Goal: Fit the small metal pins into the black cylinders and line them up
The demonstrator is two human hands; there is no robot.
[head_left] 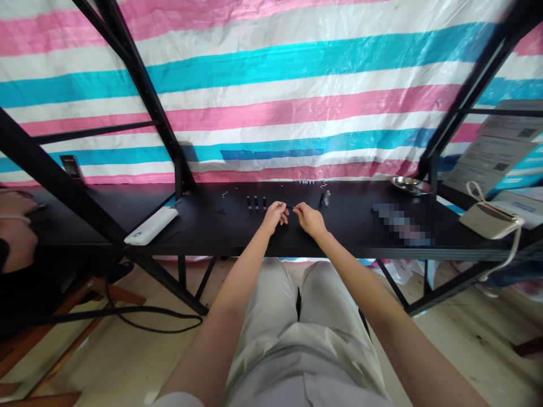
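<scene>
Left hand (pixel 276 216) and right hand (pixel 311 219) nearly meet above the front half of the black table (pixel 356 234); left grip is closed to a pinch, thumb against fingers, on a small thin dark piece (pixel 290 208); right grip is also pinched, on the piece's other end; piece sits in the gap between the two hands, too small to identify; just beyond the left hand, three small black cylinders (pixel 256 203) stand in a row, pale tops; left of those, thin dark bits (pixel 219 211) and a white squiggly scrap (pixel 224 194); behind the right hand, a dark tube (pixel 322 199) and a clear tube (pixel 327 198) side by side; near the back edge, a row of tiny white pieces (pixel 306 182); farther right, a shiny metal dish (pixel 410 186), a pixelated patch, a beige zip pouch (pixel 490 219) with strap; far left, a white rectangular device (pixel 151 226); beyond it, another person's arm (pixel 17 232); striped sheet (pixel 297 62) hangs behind.
</scene>
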